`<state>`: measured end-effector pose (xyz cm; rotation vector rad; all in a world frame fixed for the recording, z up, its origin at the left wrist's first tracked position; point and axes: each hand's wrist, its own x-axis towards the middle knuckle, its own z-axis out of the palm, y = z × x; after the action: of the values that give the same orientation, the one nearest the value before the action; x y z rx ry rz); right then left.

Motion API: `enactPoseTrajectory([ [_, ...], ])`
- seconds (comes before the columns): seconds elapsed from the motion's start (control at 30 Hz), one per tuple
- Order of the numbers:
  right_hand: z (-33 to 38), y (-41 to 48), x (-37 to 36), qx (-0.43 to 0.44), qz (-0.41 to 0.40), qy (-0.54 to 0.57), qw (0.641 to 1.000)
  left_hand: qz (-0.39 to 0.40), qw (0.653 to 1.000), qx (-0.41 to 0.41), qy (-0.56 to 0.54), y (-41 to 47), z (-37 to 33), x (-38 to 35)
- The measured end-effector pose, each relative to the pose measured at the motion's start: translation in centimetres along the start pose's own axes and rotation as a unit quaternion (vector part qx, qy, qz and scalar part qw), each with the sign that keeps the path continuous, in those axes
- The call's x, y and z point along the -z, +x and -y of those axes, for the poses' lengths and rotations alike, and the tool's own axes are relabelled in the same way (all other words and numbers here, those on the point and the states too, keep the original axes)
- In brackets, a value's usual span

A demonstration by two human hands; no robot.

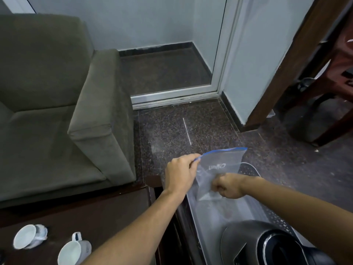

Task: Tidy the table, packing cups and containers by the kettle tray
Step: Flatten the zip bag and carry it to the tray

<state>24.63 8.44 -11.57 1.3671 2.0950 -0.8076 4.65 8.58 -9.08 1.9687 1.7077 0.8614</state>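
Left hand [181, 173]: pinching the zip bag [217, 173] by its blue edge.
Right hand [228, 186]: clenched on bag's lower corner.
Risk: 2 cups [28, 236] lie tipped on worktop [114, 207]; a sweeping forearm could roll them off.

Left hand [179, 174]: lower centre of frame, forearm bare, reaching up from bottom centre; fingers curled, thumb and fingertips pinched together. Right hand [228, 186]: just right of it, slightly lower, forearm entering from lower right; closed in a loose fist, knuckles leftward.
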Motion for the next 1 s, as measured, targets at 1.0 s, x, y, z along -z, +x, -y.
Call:
enactPoseTrajectory([
  [1.0, 2.3, 1.6, 0.0, -0.08, 0.002, -0.142, 0.987, 0.059, 0.998, -0.013, 0.022, -0.5, 0.1, -0.4],
])
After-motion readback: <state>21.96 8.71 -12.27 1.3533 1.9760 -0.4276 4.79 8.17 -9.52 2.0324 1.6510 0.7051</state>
